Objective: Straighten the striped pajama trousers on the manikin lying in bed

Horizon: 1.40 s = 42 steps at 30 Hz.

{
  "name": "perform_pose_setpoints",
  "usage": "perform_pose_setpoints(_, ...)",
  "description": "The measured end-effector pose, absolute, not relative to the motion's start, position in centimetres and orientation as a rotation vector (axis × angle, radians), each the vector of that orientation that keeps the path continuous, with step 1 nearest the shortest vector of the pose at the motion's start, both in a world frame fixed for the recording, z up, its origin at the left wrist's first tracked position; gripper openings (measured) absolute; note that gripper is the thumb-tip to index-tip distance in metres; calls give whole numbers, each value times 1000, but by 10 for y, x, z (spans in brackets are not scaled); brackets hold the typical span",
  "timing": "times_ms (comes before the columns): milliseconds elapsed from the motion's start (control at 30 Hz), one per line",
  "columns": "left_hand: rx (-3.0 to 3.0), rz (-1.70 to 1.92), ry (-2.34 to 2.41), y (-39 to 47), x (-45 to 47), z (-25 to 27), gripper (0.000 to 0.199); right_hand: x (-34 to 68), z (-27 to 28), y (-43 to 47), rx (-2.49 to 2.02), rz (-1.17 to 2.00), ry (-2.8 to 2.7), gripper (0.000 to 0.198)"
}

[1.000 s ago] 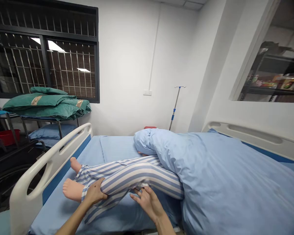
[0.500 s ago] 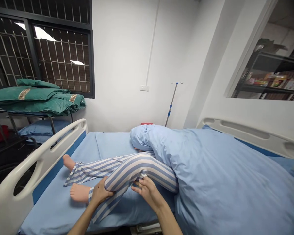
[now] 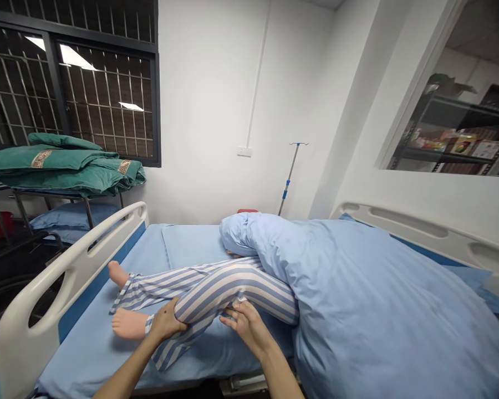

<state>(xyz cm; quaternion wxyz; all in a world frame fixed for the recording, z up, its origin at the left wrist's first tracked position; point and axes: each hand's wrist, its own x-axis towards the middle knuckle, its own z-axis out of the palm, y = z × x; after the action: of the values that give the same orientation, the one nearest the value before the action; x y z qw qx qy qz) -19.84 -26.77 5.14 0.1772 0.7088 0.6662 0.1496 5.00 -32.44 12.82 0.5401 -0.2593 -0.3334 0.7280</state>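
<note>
A figure with smooth, manikin-like feet lies on the bed in blue-and-white striped pajama trousers. Its near leg [image 3: 237, 280] is bent at the knee, and the near foot [image 3: 128, 323] rests on the sheet. My left hand [image 3: 166, 322] is closed around the lower shin of that leg. Under the bent knee is my right hand [image 3: 245, 326], fingers spread, thumb and fingertips against the trouser fabric; part of the contact is hidden. The far leg [image 3: 162, 285] lies stretched out behind. A light blue quilt [image 3: 349, 277] covers the body from the thighs up.
A white footboard [image 3: 29, 293] stands at the left and a headboard [image 3: 424, 227] at the right. Behind the bed rises an IV pole [image 3: 289, 177]. Folded green quilts [image 3: 62, 166] lie on a rack by the barred window [image 3: 103, 105].
The near foot and shin have slid slightly left toward the footboard, my left hand moving along with them. My right hand stays under the knee. The view has shifted a little.
</note>
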Motion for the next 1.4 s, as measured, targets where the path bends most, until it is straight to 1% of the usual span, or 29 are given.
perform_pose_setpoints(133,2070,430,1897,-276,-214,63,63,43,120,-330,-606,1741,-698,17)
perform_pose_setpoints(333,2243,393,1950,-283,-248,77,75,24,94,-335,-541,1784,-536,19)
perform_pose_setpoints(533,2443,214,1969,-293,-279,93,67,2,43,-336,-439,1883,-375,21)
perform_pose_setpoints(633,2488,98,1968,-301,-288,97,66,-9,18,-336,-443,1906,-296,22)
perform_pose_setpoints(833,2488,-72,1929,-316,-294,89,64,-22,-25,-335,-533,1870,-145,24)
perform_pose_setpoints(933,2418,-125,1938,-318,-294,76,69,-22,-36,-335,-552,1856,-140,26)
perform_pose_setpoints(1033,2369,-148,1968,-318,-293,66,70,-20,-35,-337,-560,1856,-155,27)
perform_pose_setpoints(1133,2369,-99,1969,-318,-295,62,69,-17,-23,-341,-536,1856,-143,25)
perform_pose_setpoints(1267,2368,78,1952,-312,-298,64,70,-11,6,-347,-495,1840,-183,18)
perform_pose_setpoints(1400,2366,294,1913,-300,-292,79,75,4,40,-344,-462,1792,-328,17)
